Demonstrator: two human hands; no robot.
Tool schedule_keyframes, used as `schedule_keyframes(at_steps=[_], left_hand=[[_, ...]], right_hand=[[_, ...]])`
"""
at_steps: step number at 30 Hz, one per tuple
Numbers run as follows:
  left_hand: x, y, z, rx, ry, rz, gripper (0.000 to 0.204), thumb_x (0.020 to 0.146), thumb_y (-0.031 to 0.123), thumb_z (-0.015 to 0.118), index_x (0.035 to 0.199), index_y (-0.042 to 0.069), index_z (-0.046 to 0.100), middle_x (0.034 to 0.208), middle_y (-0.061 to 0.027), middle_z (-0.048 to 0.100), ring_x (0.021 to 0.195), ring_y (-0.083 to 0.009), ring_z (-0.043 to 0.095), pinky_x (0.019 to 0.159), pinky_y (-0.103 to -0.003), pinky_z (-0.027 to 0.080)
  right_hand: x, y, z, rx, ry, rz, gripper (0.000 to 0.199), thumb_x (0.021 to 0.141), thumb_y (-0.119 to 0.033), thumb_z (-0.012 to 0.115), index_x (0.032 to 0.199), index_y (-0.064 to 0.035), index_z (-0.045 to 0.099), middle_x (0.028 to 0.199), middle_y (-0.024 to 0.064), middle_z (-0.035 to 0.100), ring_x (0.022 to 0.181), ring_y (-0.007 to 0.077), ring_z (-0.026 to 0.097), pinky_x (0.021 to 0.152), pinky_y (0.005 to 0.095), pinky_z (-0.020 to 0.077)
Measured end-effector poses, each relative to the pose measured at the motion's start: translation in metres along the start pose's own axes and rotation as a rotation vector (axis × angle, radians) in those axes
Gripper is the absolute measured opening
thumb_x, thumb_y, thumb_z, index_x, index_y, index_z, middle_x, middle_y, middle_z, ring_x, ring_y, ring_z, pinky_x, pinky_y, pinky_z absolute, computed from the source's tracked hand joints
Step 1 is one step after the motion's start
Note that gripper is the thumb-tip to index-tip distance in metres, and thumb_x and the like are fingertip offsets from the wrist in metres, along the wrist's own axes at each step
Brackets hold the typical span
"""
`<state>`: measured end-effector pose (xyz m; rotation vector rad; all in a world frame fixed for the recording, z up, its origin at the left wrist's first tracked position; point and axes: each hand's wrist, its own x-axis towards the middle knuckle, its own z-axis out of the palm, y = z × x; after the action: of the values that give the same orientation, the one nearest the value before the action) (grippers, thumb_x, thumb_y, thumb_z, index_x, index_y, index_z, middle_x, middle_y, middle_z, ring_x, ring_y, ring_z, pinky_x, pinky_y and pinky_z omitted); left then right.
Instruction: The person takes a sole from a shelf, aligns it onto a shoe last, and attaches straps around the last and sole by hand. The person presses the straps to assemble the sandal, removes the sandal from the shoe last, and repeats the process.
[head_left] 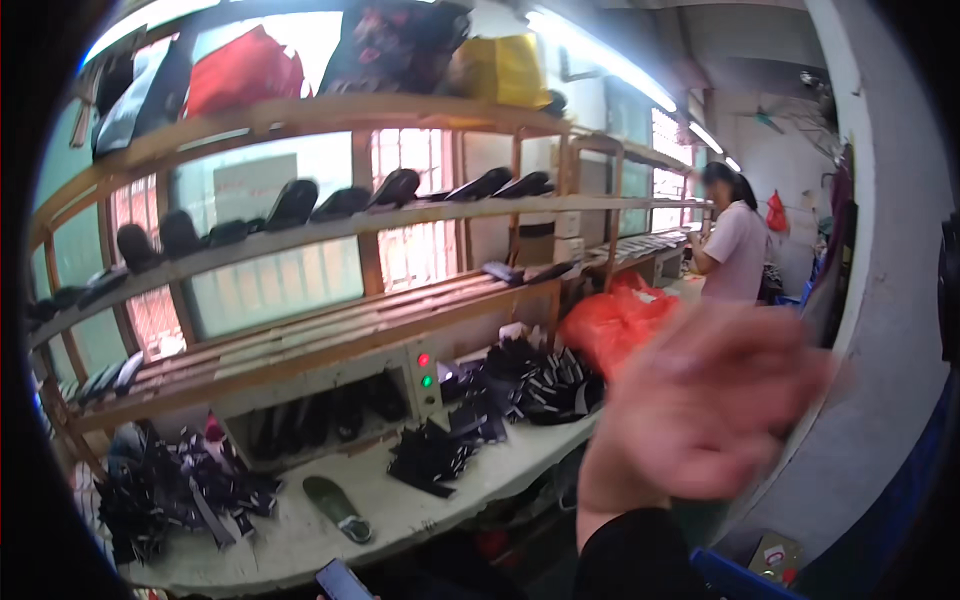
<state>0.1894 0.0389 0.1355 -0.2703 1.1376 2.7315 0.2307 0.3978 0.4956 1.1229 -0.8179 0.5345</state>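
Note:
Raised close in front of me on the right is my right hand (700, 400), coming up out of a black sleeve. Motion smears its fingers; they look bent, and nothing shows clearly in them. Behind it lies a red plastic bag (618, 318) at the far end of the bench; I see no contact between them. My left hand is out of view. A green shoe-shaped piece (335, 508) rests on the pale workbench (420, 515). Piles of dark strip-like pieces (430, 455) with light edges lie around it. At the lower edge a phone-like thing (342, 580) is partly visible.
A box-shaped machine (425, 375) with red and green lights holds dark shoes in its opening. Above it, a wooden rack (400, 212) carries several black shoes, with bags on top. A person (735, 245) stands further back. A white wall (890, 300) bounds the right.

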Motion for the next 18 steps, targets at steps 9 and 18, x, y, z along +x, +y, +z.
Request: schedule_keyframes(at_steps=[9,18], left_hand=[[0.002,0.024,0.05,-0.396,-0.211,-0.207,0.038,0.1,0.023,0.05,0.136,0.013,0.05,0.122,-0.0154,0.064,0.105,-0.0365,0.065,0.085,-0.06,0.053],[0.07,0.047,-0.028,-0.419,-0.059,-0.007,0.068,0.096,0.066,0.03,0.129,0.014,0.058,0.114,-0.0157,0.067,0.099,-0.0367,0.067,0.086,-0.06,0.054]], right_hand=[[-0.175,0.0,0.051,0.204,-0.621,0.602,0.024,0.078,-0.008,0.07,0.101,-0.0039,0.07,0.095,0.011,0.065,0.077,0.0277,0.065,0.068,0.0357,0.0527],[-0.348,-0.104,0.055,0.689,-1.05,1.46,0.014,0.08,-0.004,0.072,0.095,-0.0027,0.073,0.091,0.011,0.069,0.08,0.0264,0.067,0.071,0.0323,0.0537]])
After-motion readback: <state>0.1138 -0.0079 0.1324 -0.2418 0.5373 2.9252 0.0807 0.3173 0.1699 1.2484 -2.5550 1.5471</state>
